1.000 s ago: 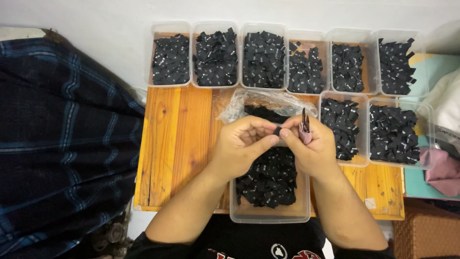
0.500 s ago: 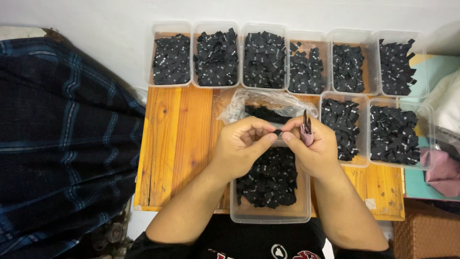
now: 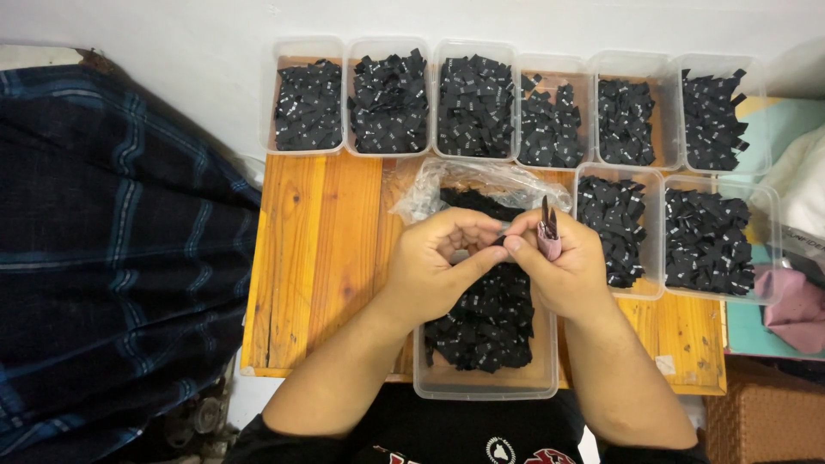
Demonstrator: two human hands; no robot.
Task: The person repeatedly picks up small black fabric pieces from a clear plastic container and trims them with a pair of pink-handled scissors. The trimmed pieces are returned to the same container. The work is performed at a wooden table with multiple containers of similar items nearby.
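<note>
My left hand point(image 3: 443, 266) and my right hand point(image 3: 563, 266) meet above a clear plastic tub point(image 3: 481, 387) full of small black fabric labels point(image 3: 485, 322). The fingertips of both hands pinch one small black label point(image 3: 500, 247) between them. My right hand also grips a small pink-handled snipper point(image 3: 547, 230) with its dark blades pointing up. A crumpled clear plastic bag point(image 3: 464, 185) lies just beyond the hands.
A wooden board point(image 3: 322, 258) carries the tub. Several clear tubs of black labels point(image 3: 473, 103) line the far edge, and two more tubs point(image 3: 718, 241) stand at the right. A dark plaid cloth point(image 3: 112, 249) lies to the left, pink fabric point(image 3: 795, 305) at the right.
The hands stay together over the tub; the fingers have shifted slightly on the small label. Nothing else has moved.
</note>
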